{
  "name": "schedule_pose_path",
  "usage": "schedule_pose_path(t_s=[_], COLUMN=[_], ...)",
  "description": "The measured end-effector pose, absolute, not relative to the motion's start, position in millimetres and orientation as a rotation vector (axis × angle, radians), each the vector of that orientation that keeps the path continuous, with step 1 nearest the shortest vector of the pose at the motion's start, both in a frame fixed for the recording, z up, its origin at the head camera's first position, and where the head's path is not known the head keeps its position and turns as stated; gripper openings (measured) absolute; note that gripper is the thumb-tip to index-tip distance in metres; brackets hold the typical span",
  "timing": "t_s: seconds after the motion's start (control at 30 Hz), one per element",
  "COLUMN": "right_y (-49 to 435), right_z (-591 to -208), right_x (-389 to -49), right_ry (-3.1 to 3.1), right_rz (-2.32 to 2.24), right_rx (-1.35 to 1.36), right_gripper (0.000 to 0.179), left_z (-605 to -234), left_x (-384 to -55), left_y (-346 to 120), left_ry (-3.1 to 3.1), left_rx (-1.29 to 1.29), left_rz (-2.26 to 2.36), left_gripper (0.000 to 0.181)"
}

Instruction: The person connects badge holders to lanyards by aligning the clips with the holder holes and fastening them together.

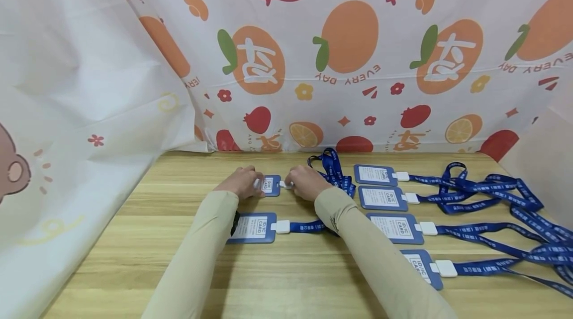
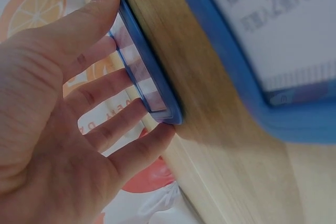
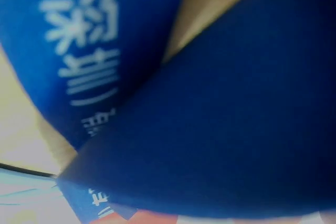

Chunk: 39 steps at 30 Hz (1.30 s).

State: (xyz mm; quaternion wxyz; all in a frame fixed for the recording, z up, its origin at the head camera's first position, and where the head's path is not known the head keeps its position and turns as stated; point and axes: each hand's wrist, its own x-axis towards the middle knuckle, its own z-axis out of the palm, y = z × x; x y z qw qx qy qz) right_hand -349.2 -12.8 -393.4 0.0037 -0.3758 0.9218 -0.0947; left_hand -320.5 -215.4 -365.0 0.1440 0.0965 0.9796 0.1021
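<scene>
At the back of the table my left hand (image 1: pixel 241 182) holds a small blue ID card holder (image 1: pixel 271 185) by its edges. In the left wrist view, the thumb lies on one long edge of that holder (image 2: pixel 151 80) and the fingertips reach the other side. My right hand (image 1: pixel 306 183) pinches the white clip (image 1: pixel 285 185) at the holder's slotted end. Its dark blue lanyard (image 1: pixel 332 164) lies bunched behind and right of the right hand. Printed lanyard strap (image 3: pixel 79 35) fills the right wrist view and hides that hand.
Nearer me, a second card holder (image 1: pixel 252 228) lies under my left forearm, its strap (image 1: pixel 306 227) running beneath the right arm. To the right, several card holders (image 1: pixel 382 197) form a column, their lanyards (image 1: pixel 488 187) trailing right. A fruit-print cloth (image 1: pixel 286 100) hangs behind the wooden table (image 1: pixel 179 179).
</scene>
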Motion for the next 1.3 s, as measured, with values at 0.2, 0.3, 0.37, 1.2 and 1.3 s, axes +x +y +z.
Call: schedule_pose_path(t_s=[0.2, 0.3, 0.37, 1.2, 1.3], right_y=[-12.9, -12.7, -12.3, -16.0, -16.3], right_z=[-393.7, -394.5, -394.6, -391.3, -390.9], right_x=[-350.3, -351.2, -351.5, -347.8, -347.9], right_ry=[2.886, 2.891, 2.893, 2.898, 2.895], right_rz=[-0.302, -0.303, -0.306, -0.326, -0.338], right_rx=[-1.187, -1.2, -1.202, -1.184, -1.185], right_gripper=[0.023, 0.023, 0.023, 0.024, 0.023], left_z=[-363.7, -363.8, -364.4, -366.4, -366.5], left_x=[-319.3, -319.6, -320.2, -325.6, -325.6], left_y=[-215.0, -214.7, -214.3, -216.3, -216.6], left_ry=[2.824, 2.826, 2.826, 2.777, 2.78], left_rx=[0.289, 0.291, 0.288, 0.22, 0.226], left_rz=[0.298, 0.294, 0.293, 0.315, 0.314], left_gripper=[0.048, 0.048, 0.048, 0.051, 0.051])
